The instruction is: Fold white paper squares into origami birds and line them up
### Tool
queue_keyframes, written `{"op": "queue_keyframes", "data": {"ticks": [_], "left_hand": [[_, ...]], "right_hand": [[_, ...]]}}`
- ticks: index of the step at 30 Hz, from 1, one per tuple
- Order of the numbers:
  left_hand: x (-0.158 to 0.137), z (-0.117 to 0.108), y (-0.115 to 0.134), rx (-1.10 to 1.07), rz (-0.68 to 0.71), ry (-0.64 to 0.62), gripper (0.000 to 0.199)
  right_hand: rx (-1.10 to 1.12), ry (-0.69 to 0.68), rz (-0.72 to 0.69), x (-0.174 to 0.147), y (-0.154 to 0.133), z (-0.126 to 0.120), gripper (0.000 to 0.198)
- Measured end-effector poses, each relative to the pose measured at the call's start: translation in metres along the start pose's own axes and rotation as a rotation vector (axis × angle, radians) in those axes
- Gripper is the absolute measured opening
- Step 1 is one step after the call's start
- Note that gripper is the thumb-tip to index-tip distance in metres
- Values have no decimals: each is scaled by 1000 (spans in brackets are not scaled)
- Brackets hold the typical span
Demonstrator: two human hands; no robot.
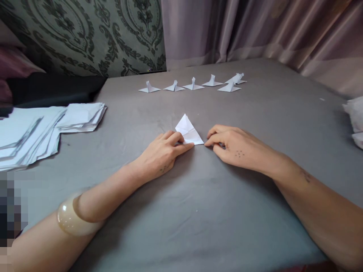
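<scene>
A small white sheet of paper folded into a triangle lies on the grey cloth, its peak pointing away from me and a crease across its face. My left hand is closed on the paper's lower left edge, with thumb and fingers pressed there, covering that corner. At the right corner, my right hand has its fingers curled together, the fingertips right at the paper's tip. How much of that tip they hold is hard to see. A pale bangle circles my left forearm.
Several folded white paper pieces with upright points, one of them a paper piece at the left end, stand along the back. A stack of small paper squares overlaps larger sheets at left. White bundles sit at the right edge.
</scene>
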State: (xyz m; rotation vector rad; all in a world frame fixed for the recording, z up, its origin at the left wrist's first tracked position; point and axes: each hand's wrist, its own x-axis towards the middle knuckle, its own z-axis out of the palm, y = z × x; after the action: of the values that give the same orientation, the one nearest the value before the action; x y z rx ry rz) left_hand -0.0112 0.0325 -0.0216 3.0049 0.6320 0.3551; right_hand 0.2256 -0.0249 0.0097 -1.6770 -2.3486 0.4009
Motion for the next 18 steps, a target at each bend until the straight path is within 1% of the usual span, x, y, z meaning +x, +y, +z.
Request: {"op": "queue_keyframes", "data": {"ticks": [3,7,9,11,14,16,18], "left_hand": [[3,-1,2,21,-35,-48,54],[7,0,5,79,-63,-100,60],[7,1,4,88,-53,-83,59],[5,3,3,69,-28,-37,52],[1,4,2,28,-25,79,38],[0,3,3,49,-100,249,30],[-1,1,5,136,-190,472,31]], "right_hand": [[57,38,69,3,4,1,28],[153,159,182,9,5,10,25],[211,210,205,13,2,18,21],[256,244,202,16,-2,26,16],[270,296,157,19,-8,37,13],[230,349,79,19,-11,40,7],[96,454,-36,19,-13,40,7]]}}
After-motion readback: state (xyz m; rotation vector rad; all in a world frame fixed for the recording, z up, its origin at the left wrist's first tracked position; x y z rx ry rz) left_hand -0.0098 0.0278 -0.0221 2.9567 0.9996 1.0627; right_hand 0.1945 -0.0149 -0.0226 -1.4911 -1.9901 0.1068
